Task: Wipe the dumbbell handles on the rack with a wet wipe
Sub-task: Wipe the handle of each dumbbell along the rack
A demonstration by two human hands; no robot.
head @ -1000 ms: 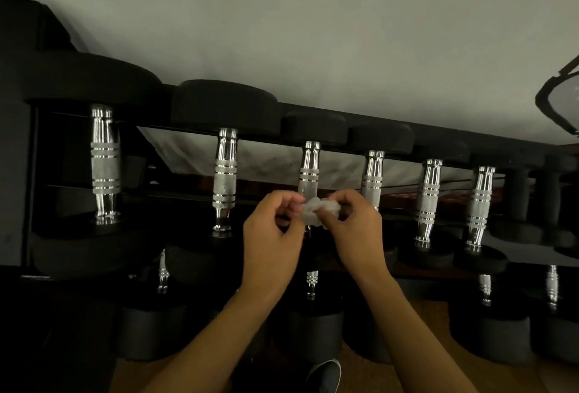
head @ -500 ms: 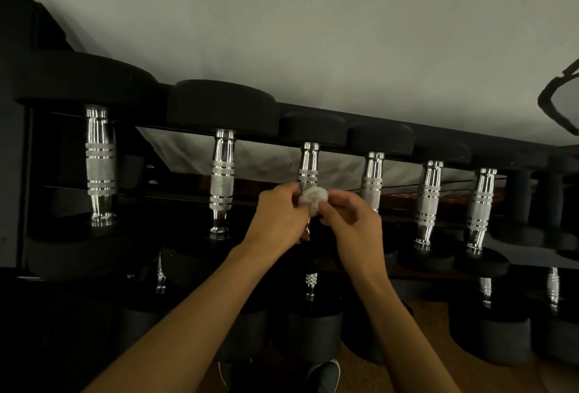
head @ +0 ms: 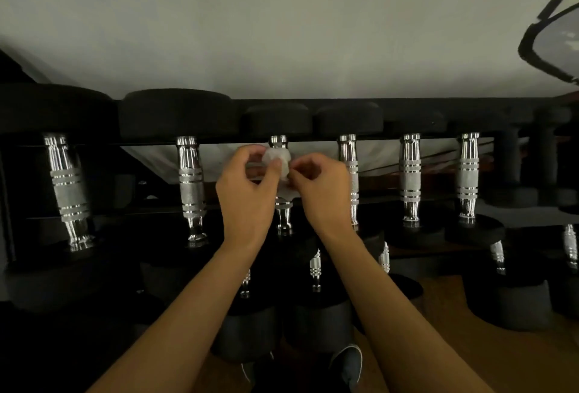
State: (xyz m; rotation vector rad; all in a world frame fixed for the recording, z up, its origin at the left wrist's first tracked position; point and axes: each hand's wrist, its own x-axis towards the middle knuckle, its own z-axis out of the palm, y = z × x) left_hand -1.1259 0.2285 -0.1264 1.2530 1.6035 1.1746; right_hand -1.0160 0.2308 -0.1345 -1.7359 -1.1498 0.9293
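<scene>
A pale wall [head: 282,26] is filling the top of the view, and under it the black dumbbell rack [head: 407,104] is stretching right across, its upper tier carrying a row of dumbbells with dark round heads and shiny chrome handles standing in line. A lower tier of dumbbells [head: 507,301] is sitting below and nearer, above a strip of wooden floor [head: 438,345]. At the far right edge a dark-framed object [head: 542,48] is poking in, too cropped to name.

Both bare forearms are reaching up from the bottom toward the third handle from the left [head: 283,214], the one between two free handles: the second handle [head: 191,185] on the left side and the fourth handle [head: 351,173] on the right side. The left hand [head: 247,195] is curled, thumb and fingers pinched onto the wet wipe [head: 277,159]. The right hand [head: 322,192] is curled too, its fingertips gripping the same wipe from the other side. The wipe, white and bunched, is sitting right in front of the upper part of that third handle, between the two hands; whether it is wrapped around the chrome or only pressed against it, the view is not showing. Down at the bottom edge, a shoe [head: 349,364] is peeking out.
</scene>
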